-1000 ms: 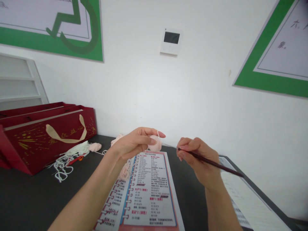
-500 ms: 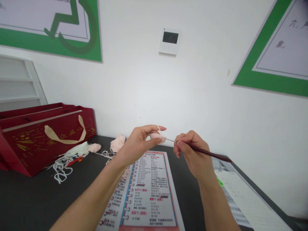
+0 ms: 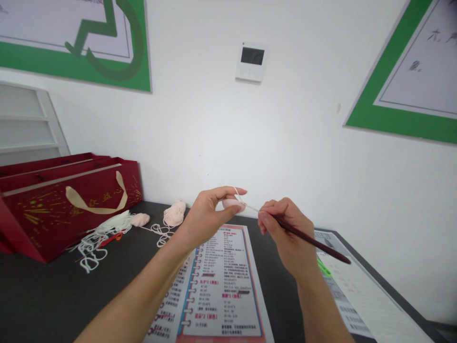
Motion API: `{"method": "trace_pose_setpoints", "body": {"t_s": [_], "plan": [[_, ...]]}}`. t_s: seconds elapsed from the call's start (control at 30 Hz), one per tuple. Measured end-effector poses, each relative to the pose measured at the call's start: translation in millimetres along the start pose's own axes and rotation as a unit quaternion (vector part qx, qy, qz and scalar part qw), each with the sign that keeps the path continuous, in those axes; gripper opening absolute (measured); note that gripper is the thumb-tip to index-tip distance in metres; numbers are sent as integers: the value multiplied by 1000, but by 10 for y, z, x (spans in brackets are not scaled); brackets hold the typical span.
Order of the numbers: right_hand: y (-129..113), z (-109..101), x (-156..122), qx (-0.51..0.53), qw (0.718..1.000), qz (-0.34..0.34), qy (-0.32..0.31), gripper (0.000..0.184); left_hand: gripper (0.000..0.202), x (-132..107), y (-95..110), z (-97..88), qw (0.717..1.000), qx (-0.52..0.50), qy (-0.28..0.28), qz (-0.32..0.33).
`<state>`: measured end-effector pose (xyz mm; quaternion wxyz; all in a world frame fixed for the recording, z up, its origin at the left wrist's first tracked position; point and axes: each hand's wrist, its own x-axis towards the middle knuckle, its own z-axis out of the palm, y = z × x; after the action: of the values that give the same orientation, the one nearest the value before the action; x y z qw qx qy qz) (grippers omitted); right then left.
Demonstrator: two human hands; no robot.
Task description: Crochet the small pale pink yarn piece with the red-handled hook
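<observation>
My left hand (image 3: 210, 209) pinches a small pale pink crochet piece (image 3: 233, 205) between thumb and fingers, with a strand of yarn running over the index finger. In my right hand (image 3: 287, 228) is a crochet hook (image 3: 314, 241) with a dark red-brown handle, gripped like a pen. Its thin metal shaft points left, and the tip meets the right edge of the crochet piece; the exact loop is too small to make out. Both hands are held above the far part of a printed pattern sheet (image 3: 228, 286).
On the black table (image 3: 46, 295) at left stand red paper bags (image 3: 71, 205). Near them lie a pink yarn ball (image 3: 174, 213), a smaller pink bundle (image 3: 140, 219) and loose white yarn (image 3: 91, 255). Papers (image 3: 360, 286) and a bright green item (image 3: 324, 268) lie at right. A white wall rises behind.
The hook's handle end has swung down toward me, and my right hand has shifted slightly down and right. My left hand keeps its hold on the crochet piece, almost still.
</observation>
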<state>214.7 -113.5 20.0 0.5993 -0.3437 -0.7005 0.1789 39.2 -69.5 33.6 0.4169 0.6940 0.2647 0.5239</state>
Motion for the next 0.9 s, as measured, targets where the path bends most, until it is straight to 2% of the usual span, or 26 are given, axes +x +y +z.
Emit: {"method": "trace_pose_setpoints", "body": {"t_s": [0.17, 0.27, 0.37, 0.47, 0.53, 0.63, 0.7, 0.8, 0.9], "plan": [[-98, 55, -29, -75, 997, -12, 6, 13, 24, -12, 14, 30, 996, 72, 26, 40], [-128, 108, -34, -127, 990, -54, 13, 13, 22, -21, 16, 54, 991, 106, 39, 72], [-90, 151, -22, -161, 983, -91, 10, 13, 23, -26, 4, 83, 989, 113, 23, 93], [4, 155, 8, -178, 973, -146, 3, 14, 28, -20, -22, 107, 997, 42, 8, 68], [81, 133, 38, -183, 960, -212, -6, 17, 33, -8, -40, 119, 999, -50, -9, 9], [194, 84, 91, -186, 941, -283, -21, 21, 37, 13, -62, 143, 976, -199, -29, -87], [264, 63, 123, -197, 928, -317, -17, 23, 36, 22, -75, 169, 953, -276, -29, -123], [349, 77, 148, -239, 898, -369, 0, 24, 35, 33, -99, 213, 926, -342, -29, -157], [365, 134, 141, -292, 878, -380, 17, 23, 34, 52, -127, 243, 930, -338, -7, -145]]}}
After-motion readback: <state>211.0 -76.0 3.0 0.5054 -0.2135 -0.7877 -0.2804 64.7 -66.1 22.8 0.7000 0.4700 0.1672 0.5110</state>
